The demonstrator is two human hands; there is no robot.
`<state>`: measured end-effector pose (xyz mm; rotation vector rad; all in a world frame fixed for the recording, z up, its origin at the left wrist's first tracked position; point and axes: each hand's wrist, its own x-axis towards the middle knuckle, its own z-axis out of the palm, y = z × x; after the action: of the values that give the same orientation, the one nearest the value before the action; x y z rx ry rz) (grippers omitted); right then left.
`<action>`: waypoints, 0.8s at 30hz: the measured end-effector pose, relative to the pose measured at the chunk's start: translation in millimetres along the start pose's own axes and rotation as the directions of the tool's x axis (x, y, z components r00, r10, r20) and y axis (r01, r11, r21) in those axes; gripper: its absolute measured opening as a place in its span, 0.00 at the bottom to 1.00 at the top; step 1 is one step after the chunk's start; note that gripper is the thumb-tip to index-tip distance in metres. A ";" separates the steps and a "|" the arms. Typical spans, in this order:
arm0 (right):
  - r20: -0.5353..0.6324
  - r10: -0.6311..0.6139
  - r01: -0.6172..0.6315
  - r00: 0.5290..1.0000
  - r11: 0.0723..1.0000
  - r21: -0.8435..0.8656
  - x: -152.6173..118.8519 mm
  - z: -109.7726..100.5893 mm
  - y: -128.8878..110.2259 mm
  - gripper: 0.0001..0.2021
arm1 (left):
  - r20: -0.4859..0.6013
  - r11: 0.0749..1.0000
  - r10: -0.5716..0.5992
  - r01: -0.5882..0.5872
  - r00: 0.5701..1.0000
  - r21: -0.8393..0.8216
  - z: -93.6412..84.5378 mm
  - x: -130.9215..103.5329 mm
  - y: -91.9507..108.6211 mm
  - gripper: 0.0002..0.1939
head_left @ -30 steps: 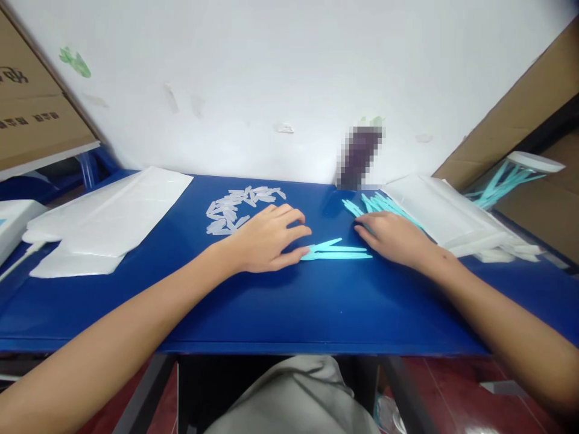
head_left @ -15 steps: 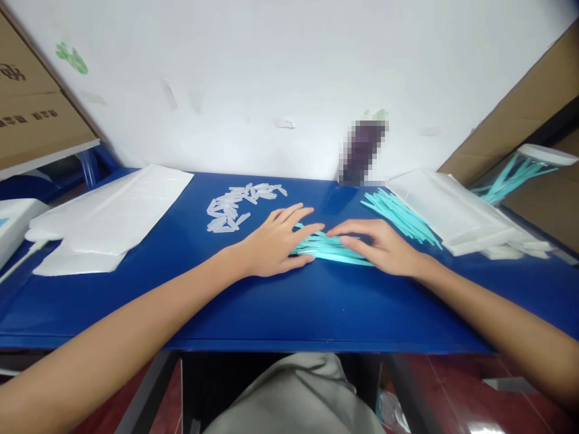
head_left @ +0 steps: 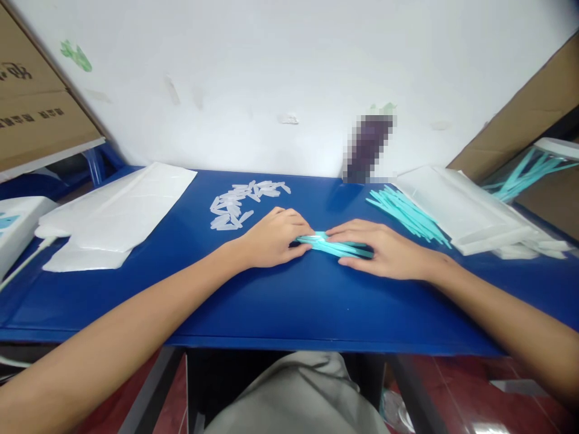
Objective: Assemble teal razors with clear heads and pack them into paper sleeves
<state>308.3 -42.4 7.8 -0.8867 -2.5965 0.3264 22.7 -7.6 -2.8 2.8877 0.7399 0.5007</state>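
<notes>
A bundle of turquoise strips point(head_left: 323, 242) lies on the blue table between my two hands. My left hand point(head_left: 279, 238) is closed round its left end, with fingers and thumb pressed together on the strips. At the right end, my right hand point(head_left: 373, 247) has its fingers along the far side and its thumb on the near side, gripping the bundle. My palms hide both ends of it. Small translucent pieces point(head_left: 233, 202) lie scattered beyond my left hand. A second pile of turquoise strips point(head_left: 407, 214) rests beyond my right hand.
White plastic sheets point(head_left: 122, 211) lie on the blue table point(head_left: 271, 307) at the left, beside a white device point(head_left: 20, 229) with a cable. White bags point(head_left: 470, 211) and a clear container of strips point(head_left: 529, 172) are at the right. A white wall point(head_left: 226, 78) stands behind.
My left fingers were spread over the strips and are now closed on them. My right hand has closed in round the other end. The loose strips are now gathered into a narrower bundle.
</notes>
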 end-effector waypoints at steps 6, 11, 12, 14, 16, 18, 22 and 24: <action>-0.125 0.035 -0.039 0.992 0.999 -0.033 14.4 19.4 8.0 0.16 | -0.010 0.996 -0.087 0.087 0.996 0.024 -3.9 -1.3 -13.4 0.16; -0.222 0.002 -0.021 0.975 0.996 -0.082 20.1 26.6 14.2 0.12 | -0.004 0.996 -0.079 0.079 0.997 -0.027 -6.5 -4.6 -23.9 0.21; -0.235 -0.020 -0.005 0.972 0.994 -0.105 19.2 26.4 14.2 0.11 | 0.006 0.996 -0.078 0.078 0.997 -0.039 -7.3 -5.2 -24.0 0.22; -0.236 -0.078 0.045 0.969 0.989 -0.140 16.4 25.3 12.1 0.10 | 0.017 0.995 -0.077 0.078 0.997 -0.059 -8.8 -5.9 -22.7 0.22; -0.199 -0.130 0.104 0.971 0.985 -0.137 13.3 23.7 7.8 0.10 | 0.016 0.995 -0.077 0.078 0.997 -0.069 -9.8 -6.2 -20.9 0.22; -0.156 -0.159 0.143 0.975 0.984 -0.111 10.6 22.4 2.6 0.10 | 0.020 0.995 -0.074 0.075 0.997 -0.061 -10.3 -6.3 -19.8 0.22; -0.117 -0.179 0.167 0.977 0.980 -0.104 7.4 20.3 -4.9 0.11 | 0.003 0.999 -0.032 0.032 0.999 -0.013 -12.4 -7.7 -20.6 0.23; -0.103 -0.204 0.193 0.974 0.975 -0.106 6.8 19.2 -7.8 0.11 | -0.030 0.999 -0.022 0.023 0.999 0.029 -15.6 -9.2 -21.2 0.21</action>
<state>291.1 -46.0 -5.0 -0.6475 -2.5842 0.0937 0.3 7.0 5.1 2.9016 0.7891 0.5358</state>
